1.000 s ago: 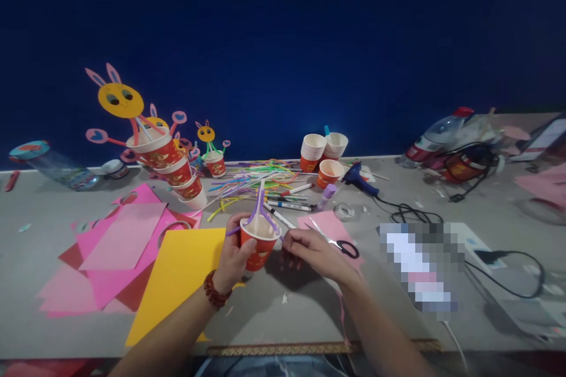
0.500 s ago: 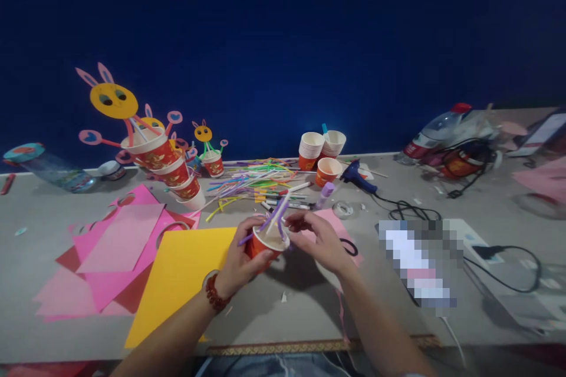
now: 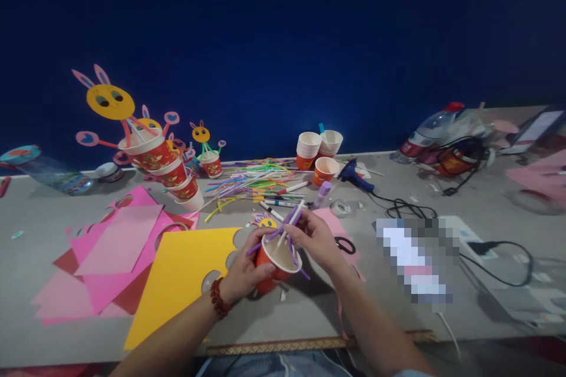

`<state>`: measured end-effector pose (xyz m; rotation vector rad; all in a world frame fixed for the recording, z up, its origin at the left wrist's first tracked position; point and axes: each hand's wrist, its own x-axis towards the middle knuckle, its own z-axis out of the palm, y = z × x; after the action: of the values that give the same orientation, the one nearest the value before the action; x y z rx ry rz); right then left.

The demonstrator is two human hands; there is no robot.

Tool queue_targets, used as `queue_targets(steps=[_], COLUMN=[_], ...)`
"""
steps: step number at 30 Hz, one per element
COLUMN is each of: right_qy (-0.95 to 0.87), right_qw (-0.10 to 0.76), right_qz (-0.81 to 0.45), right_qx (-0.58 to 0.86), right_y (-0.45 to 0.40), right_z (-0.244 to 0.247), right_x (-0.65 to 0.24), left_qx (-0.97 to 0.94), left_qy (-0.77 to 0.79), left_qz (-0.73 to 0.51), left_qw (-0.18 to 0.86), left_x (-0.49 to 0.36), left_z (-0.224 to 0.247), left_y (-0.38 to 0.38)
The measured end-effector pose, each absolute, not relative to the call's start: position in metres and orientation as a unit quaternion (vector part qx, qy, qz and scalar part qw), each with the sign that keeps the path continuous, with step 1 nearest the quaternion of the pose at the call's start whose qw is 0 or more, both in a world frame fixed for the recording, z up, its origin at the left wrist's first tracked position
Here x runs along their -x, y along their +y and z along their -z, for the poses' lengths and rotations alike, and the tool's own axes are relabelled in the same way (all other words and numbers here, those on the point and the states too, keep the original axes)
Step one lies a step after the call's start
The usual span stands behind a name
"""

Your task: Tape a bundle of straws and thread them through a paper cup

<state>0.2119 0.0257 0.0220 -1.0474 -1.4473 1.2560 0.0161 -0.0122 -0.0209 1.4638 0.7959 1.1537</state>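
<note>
My left hand (image 3: 248, 268) is wrapped around a red paper cup (image 3: 275, 271) with a white rim, tilted with its mouth toward me. Thin purple sticks (image 3: 289, 218), bent at places, and a white stick (image 3: 283, 238) stand out of the cup. One purple stick hangs over each side of the rim. Above the cup, my right hand (image 3: 315, 237) pinches the upper part of these sticks; its fingers hide exactly which ones. Just behind the cup lies a yellow paper bunny face (image 3: 267, 221), partly covered by the left hand.
Stacked cups with a bunny figure (image 3: 150, 156) stand at left beside pink paper (image 3: 119, 241) and yellow paper (image 3: 181, 283). Behind lie coloured sticks (image 3: 254, 179), markers (image 3: 272, 211), and paper cups (image 3: 308, 150). A blue glue gun (image 3: 355, 175), scissors (image 3: 345, 245) and a blurred-out device (image 3: 413, 262) are at right.
The cup has come slightly nearer and to the right. My right fingers, earlier beside the sticks, have closed on them. The bunny face behind the cup now shows more, and the view has shifted slightly.
</note>
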Motion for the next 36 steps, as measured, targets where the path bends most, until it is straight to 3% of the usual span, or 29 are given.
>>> queue_targets(steps=[7, 14, 21, 36], right_qy=[-0.553, -0.577, -0.690, -0.806], right_qw=[0.439, 0.454, 0.288, 0.294], right_qz=[-0.604, -0.565, -0.565, -0.365], right_qx=[0.369, 0.376, 0.350, 0.363], right_y=[0.024, 0.024, 0.025, 0.020], right_z=[-0.025, -0.023, -0.022, -0.036], right_x=[-0.206, -0.205, -0.220, -0.219], left_qx=[-0.589, -0.571, -0.512, -0.458], left_qy=[0.333, 0.334, 0.368, 0.419], left_qz=[-0.489, -0.542, -0.600, -0.605], left_qw=[0.551, 0.518, 0.492, 0.499], left_x=[-0.018, -0.016, -0.008, -0.012], left_z=[0.020, 0.031, 0.030, 0.025], left_y=[-0.015, -0.012, -0.003, -0.007])
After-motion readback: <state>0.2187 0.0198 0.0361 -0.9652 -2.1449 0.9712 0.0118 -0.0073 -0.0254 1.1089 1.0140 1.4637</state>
